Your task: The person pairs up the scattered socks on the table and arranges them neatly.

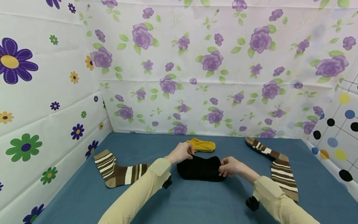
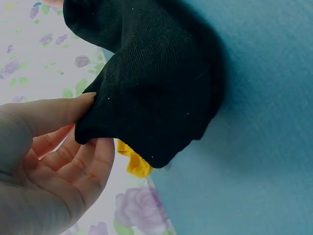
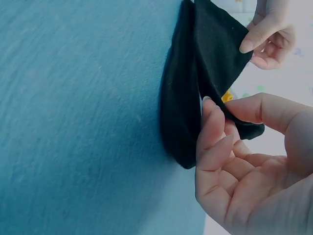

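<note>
A black sock (image 1: 199, 168) hangs between both hands just at the blue tabletop, in the middle of the head view. My left hand (image 1: 182, 152) pinches its upper left corner between thumb and fingers. At the right end, my right hand (image 1: 231, 166) pinches the edge. The right wrist view shows the black cloth (image 3: 220, 49) in two layers that part near the right fingertips; whether this is one sock or two I cannot tell. Right behind the left hand lies a yellow sock (image 1: 205, 145), partly hidden by that hand.
On the left lies a brown striped sock (image 1: 123, 172), its end covered by the left sleeve. Another brown striped sock (image 1: 283, 172) lies on the right, partly behind the right sleeve. Flowered sheets (image 1: 193, 93) wall the blue table (image 1: 195, 202) at the back and left; a dotted sheet stands right.
</note>
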`<state>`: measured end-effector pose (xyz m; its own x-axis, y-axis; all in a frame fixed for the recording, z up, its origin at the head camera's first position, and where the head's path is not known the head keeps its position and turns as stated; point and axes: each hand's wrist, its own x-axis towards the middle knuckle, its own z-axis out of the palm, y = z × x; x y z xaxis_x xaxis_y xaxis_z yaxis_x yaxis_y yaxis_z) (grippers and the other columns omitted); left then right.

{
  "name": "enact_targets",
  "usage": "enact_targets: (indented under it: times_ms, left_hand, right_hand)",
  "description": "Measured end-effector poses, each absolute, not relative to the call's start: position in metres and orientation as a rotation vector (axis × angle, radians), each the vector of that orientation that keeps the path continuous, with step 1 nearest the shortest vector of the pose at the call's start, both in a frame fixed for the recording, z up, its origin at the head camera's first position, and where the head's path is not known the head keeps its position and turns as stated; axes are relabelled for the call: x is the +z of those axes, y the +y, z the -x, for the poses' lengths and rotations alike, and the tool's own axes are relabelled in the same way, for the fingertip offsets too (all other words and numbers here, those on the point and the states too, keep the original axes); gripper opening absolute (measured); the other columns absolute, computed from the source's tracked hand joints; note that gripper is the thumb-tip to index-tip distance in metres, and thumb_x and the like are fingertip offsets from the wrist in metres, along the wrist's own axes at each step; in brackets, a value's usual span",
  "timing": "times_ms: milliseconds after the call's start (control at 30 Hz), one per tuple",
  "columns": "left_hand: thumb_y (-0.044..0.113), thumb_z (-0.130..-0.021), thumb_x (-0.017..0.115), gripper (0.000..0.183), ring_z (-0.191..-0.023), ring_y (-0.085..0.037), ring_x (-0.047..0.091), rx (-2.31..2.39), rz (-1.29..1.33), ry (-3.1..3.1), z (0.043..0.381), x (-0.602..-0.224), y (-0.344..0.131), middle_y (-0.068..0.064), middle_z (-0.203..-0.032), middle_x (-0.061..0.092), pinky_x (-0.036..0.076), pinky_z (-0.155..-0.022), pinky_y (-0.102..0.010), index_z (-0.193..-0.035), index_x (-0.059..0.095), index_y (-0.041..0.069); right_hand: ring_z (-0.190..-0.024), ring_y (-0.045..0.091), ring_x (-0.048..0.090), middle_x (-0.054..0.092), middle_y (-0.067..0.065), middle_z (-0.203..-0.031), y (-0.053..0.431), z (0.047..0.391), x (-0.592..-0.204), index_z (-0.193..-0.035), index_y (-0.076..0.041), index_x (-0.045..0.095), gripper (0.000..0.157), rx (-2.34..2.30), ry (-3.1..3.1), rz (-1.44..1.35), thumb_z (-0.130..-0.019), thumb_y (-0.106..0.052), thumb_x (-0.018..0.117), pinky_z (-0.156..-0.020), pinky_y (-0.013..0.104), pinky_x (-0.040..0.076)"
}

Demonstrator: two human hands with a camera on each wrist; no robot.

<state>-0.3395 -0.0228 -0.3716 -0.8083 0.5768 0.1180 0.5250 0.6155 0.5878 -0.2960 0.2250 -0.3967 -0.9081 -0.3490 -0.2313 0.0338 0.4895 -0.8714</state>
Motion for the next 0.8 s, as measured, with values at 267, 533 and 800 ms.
enact_targets:
  times_ms: [267,533,800]
  left_hand:
    - [-0.004,-0.078,0.067,0.011,-0.066,-0.014,0.051,0.966,-0.888,2.743,0.341,-0.38,-0.019,-0.002,-0.072,0.053,0.043,-0.064,-0.028,-0.083,0.06,0.001]
    - [-0.004,-0.079,0.067,0.011,-0.067,-0.014,0.051,0.969,-0.885,2.737,0.343,-0.383,-0.016,-0.001,-0.073,0.053,0.043,-0.063,-0.027,-0.083,0.059,0.003]
    - [-0.004,-0.08,0.066,0.011,-0.069,-0.013,0.052,0.95,-0.913,2.758,0.343,-0.384,-0.014,0.0,-0.075,0.053,0.044,-0.063,-0.026,-0.083,0.059,0.004]
  right_hand:
    - [-0.058,0.021,0.057,0.062,0.014,-0.071,0.23,0.292,-0.4,-0.067,-0.007,0.04,0.023,-1.367,2.356,0.325,-0.083,-0.002,0.056,-0.046,0.027,0.025]
    - [-0.053,0.018,0.055,0.063,0.014,-0.07,0.232,0.292,-0.401,-0.065,-0.006,0.043,0.022,-1.295,2.378,0.333,-0.081,-0.002,0.058,-0.044,0.026,0.025]
    - [-0.05,0.015,0.05,0.063,0.012,-0.069,0.234,0.291,-0.398,-0.068,-0.003,0.051,0.02,-1.223,2.43,0.357,-0.083,-0.009,0.062,-0.044,0.024,0.027]
